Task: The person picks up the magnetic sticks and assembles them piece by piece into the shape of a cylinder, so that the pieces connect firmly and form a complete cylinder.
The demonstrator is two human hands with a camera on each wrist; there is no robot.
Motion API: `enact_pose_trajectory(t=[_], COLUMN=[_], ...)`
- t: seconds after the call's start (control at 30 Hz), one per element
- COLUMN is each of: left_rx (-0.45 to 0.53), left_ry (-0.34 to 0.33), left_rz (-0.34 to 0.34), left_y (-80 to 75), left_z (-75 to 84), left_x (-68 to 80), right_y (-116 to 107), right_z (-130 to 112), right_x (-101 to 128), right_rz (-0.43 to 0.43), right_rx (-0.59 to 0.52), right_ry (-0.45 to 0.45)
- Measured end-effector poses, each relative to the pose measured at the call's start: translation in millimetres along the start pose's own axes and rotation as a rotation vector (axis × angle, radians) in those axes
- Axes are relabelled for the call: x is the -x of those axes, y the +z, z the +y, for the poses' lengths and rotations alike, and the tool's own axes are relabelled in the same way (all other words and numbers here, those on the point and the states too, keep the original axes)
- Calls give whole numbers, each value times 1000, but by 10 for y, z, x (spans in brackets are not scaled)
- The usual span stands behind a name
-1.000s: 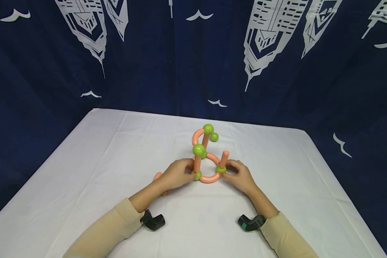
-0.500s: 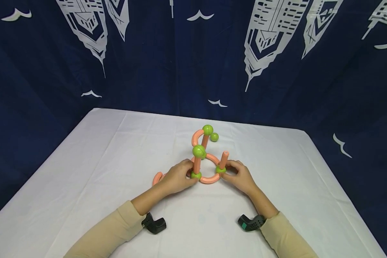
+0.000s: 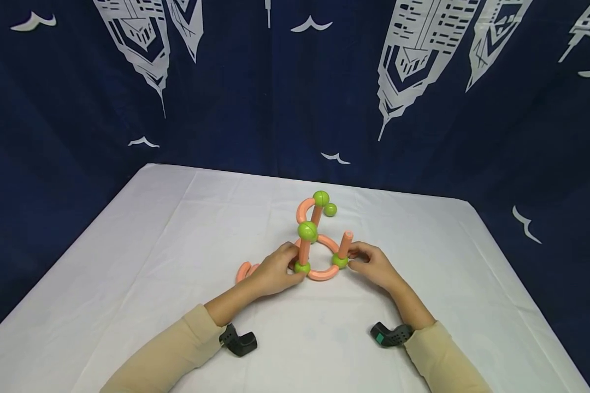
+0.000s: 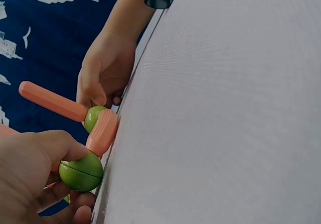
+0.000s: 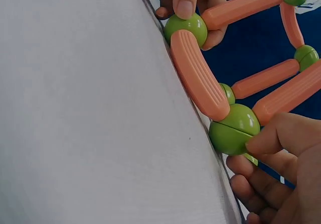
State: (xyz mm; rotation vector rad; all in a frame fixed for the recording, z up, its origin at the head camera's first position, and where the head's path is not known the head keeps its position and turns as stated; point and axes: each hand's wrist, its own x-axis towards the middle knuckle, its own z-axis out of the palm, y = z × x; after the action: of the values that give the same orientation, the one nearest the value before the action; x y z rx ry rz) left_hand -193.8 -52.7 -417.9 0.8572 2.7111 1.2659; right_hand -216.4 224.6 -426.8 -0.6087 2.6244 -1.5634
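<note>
A construction-toy frame of coral rods and green balls stands on the table. Its curved coral rods form a ring at the base. My left hand pinches the front-left green ball between thumb and fingers, below an upright coral rod topped by another ball. My right hand is beside the front-right green ball, fingers loosely bent and thumb tip at its edge. From that ball rises a straight coral rod with a bare top. A curved rod joins the upper balls.
Behind the frame is a loose-looking green ball; whether it joins the frame cannot be told. Curved coral rods lie left, partly behind my left forearm. A white cloth covers the table; a dark blue curtain hangs behind.
My right hand has eased off the front-right ball, slightly to the right. My left hand's thumb has shifted lower on its ball. The view has turned a little; the frame keeps its shape.
</note>
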Motion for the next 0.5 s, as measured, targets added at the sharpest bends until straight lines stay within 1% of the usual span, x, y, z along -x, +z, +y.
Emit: enact_pose_trajectory(t=[0.13, 0.3, 0.37, 0.5], left_rx=[1, -3, -7, -2], left_ry=[4, 9, 12, 14], left_rz=[-7, -6, -4, -4], left_y=[10, 16, 20, 26], left_z=[-6, -14, -23, -29], left_x=[-5, -1, -3, -1], right_y=[-64, -127, -149, -171], right_z=[-3, -29, -104, -101], right_x=[-58, -197, -259, -429], right_rz=[-8, 9, 15, 41], right_rx=[-26, -44, -40, -13], right_ry=[35, 108, 134, 153])
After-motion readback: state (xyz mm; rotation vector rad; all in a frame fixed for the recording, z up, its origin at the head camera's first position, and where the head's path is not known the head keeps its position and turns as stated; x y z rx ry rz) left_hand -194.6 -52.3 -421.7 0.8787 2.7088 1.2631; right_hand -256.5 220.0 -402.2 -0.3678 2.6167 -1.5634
